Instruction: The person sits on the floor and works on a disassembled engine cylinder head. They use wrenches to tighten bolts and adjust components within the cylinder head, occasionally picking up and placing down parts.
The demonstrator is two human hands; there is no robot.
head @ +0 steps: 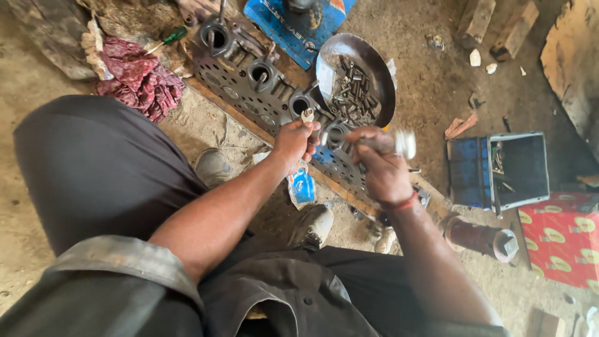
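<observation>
Bolts and small metal parts, too many to count, fill a round metal pan (368, 62) beside the cylinder head (262, 87) on the dirt floor; one open blue box (499, 168) holds a few tools. Left hand (294, 140) pinches a short upright metal piece (307, 115) over the head. Right hand (380, 165) is fisted around a blurred hammer (399, 143).

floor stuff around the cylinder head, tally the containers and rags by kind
metal bowl of small parts: 1
blue metal box: 1
red patterned carton: 1
red rag: 1
total: 4
</observation>
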